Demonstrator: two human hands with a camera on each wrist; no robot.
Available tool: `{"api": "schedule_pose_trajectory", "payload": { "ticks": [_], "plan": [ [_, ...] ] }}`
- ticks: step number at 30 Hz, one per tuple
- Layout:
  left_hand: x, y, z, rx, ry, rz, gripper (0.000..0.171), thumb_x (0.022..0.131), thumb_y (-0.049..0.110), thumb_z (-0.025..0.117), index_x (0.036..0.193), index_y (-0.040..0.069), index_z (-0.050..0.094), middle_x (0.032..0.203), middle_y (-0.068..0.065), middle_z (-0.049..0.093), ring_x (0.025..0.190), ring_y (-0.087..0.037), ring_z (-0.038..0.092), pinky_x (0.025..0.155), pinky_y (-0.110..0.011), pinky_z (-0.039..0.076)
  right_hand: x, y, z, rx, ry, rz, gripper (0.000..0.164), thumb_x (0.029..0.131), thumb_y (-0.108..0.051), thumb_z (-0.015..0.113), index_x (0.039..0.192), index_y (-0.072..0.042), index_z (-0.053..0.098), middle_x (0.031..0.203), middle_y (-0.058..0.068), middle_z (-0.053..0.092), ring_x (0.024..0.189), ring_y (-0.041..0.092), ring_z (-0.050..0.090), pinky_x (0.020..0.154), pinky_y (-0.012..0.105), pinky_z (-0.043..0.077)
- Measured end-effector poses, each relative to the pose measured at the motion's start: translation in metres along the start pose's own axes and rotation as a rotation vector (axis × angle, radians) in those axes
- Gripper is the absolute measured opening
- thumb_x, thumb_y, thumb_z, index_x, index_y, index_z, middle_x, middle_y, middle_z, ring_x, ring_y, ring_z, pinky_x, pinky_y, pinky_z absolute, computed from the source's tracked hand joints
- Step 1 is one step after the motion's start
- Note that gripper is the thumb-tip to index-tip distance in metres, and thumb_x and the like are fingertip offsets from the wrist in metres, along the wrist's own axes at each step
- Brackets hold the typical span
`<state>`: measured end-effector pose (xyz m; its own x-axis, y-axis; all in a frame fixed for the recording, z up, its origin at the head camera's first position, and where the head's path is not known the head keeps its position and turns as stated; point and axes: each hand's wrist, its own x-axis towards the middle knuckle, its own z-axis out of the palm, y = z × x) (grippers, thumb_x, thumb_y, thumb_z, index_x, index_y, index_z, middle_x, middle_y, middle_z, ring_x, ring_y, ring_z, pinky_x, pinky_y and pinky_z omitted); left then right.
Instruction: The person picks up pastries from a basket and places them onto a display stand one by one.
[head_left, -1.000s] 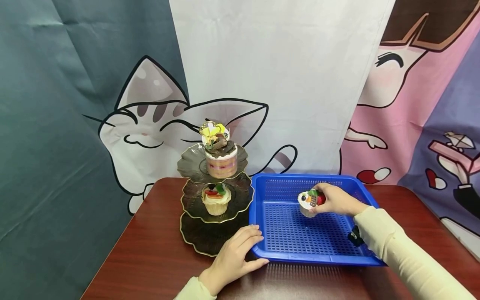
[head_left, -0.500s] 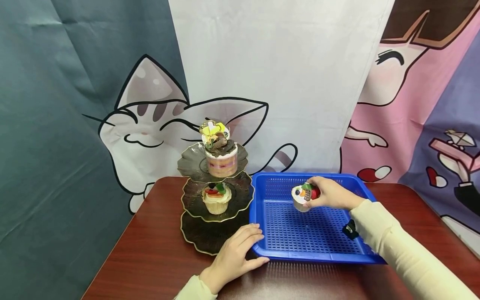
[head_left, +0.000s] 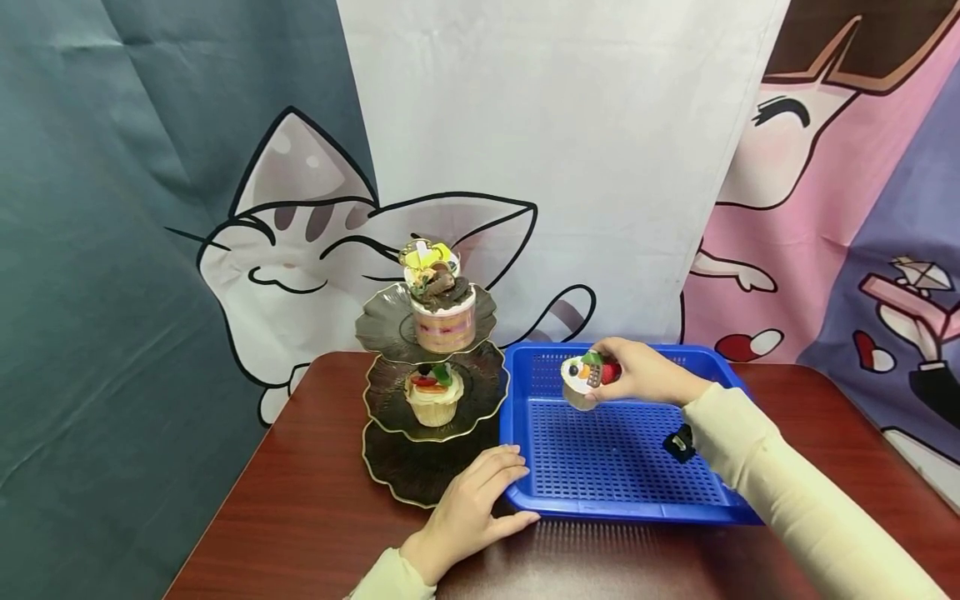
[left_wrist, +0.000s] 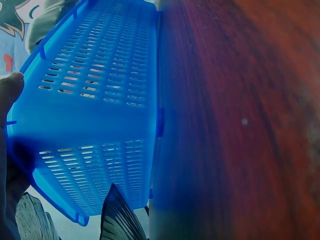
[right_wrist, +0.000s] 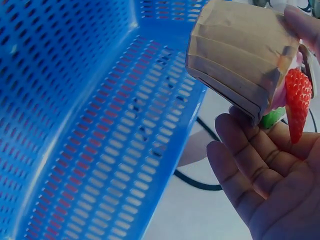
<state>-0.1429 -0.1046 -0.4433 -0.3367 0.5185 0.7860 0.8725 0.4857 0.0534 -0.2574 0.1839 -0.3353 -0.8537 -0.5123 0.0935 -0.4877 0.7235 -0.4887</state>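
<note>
A fruit-topped cupcake [head_left: 579, 383] in a pale paper cup is pinched by my right hand [head_left: 637, 372], held tilted above the blue basket [head_left: 622, 510]. From the right wrist view, the cup's pleated side and a strawberry [right_wrist: 298, 97] beside the palm show up close. My left hand [head_left: 472, 504] lies at the basket's near left corner, its fingers touching the rim. Left of the basket rises a tiered stand with dark, gold-edged plates [head_left: 480, 408]. A cream cupcake [head_left: 434, 400] sits on its middle plate, and a layered cake cup [head_left: 444, 321] on the top one.
Behind the layered cake cup, another dessert with yellow topping [head_left: 427, 257] is partly hidden. The stand's lowest plate [head_left: 401, 467] sits close to my left hand. Everything stands on a reddish-brown table [head_left: 262, 492], with a printed cloth [head_left: 600, 167] hanging behind.
My right hand has lifted the fruit-topped cupcake and carried it leftward over the basket, toward the stand. The left hand has stayed at the basket's corner.
</note>
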Motion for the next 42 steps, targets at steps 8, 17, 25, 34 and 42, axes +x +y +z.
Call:
{"api": "schedule_pose_trajectory", "payload": {
  "ticks": [8, 17, 25, 34, 42],
  "plan": [
    [0.000, 0.001, -0.001, 0.004, -0.016, -0.013, 0.045, 0.077, 0.038, 0.079, 0.106, 0.007, 0.066, 0.111, -0.002, 0.067, 0.113, -0.020, 0.061, 0.103, -0.027, 0.048, 0.012, -0.015, -0.002, 0.005, 0.010, -0.024, 0.065, 0.071, -0.037, 0.082, 0.118, 0.000, 0.056, 0.100, 0.008, 0.064, 0.082, 0.014, 0.056, 0.067, 0.023, 0.049],
    [0.000, 0.001, -0.002, 0.014, -0.002, -0.006, 0.044, 0.077, 0.038, 0.079, 0.106, 0.008, 0.066, 0.111, -0.002, 0.067, 0.115, -0.018, 0.060, 0.102, -0.028, 0.049, 0.029, -0.037, -0.006, -0.012, 0.059, -0.075, 0.067, 0.070, -0.037, 0.082, 0.119, 0.000, 0.055, 0.104, 0.011, 0.065, 0.087, 0.017, 0.058, 0.073, 0.027, 0.050],
    [-0.003, 0.003, -0.001, 0.006, -0.013, -0.027, 0.043, 0.080, 0.042, 0.076, 0.106, 0.009, 0.066, 0.112, -0.001, 0.066, 0.115, -0.018, 0.060, 0.103, -0.026, 0.047, 0.044, -0.056, -0.003, -0.007, 0.094, -0.102, 0.066, 0.070, -0.037, 0.082, 0.119, -0.001, 0.057, 0.104, 0.009, 0.066, 0.086, 0.016, 0.059, 0.073, 0.026, 0.050],
    [-0.003, 0.003, 0.001, 0.005, 0.002, -0.013, 0.043, 0.078, 0.041, 0.077, 0.104, 0.008, 0.066, 0.110, -0.002, 0.067, 0.114, -0.019, 0.061, 0.104, -0.024, 0.046, 0.060, -0.074, 0.006, 0.019, 0.110, -0.124, 0.066, 0.071, -0.037, 0.082, 0.120, -0.001, 0.056, 0.106, 0.010, 0.066, 0.092, 0.018, 0.060, 0.078, 0.029, 0.051],
    [-0.003, 0.004, 0.000, 0.007, -0.005, -0.019, 0.044, 0.077, 0.041, 0.078, 0.104, 0.009, 0.066, 0.110, -0.001, 0.067, 0.114, -0.018, 0.061, 0.103, -0.024, 0.047, 0.072, -0.084, 0.013, 0.015, 0.110, -0.147, 0.067, 0.070, -0.037, 0.082, 0.119, 0.000, 0.057, 0.104, 0.010, 0.066, 0.087, 0.017, 0.060, 0.075, 0.027, 0.051]
  ]
}}
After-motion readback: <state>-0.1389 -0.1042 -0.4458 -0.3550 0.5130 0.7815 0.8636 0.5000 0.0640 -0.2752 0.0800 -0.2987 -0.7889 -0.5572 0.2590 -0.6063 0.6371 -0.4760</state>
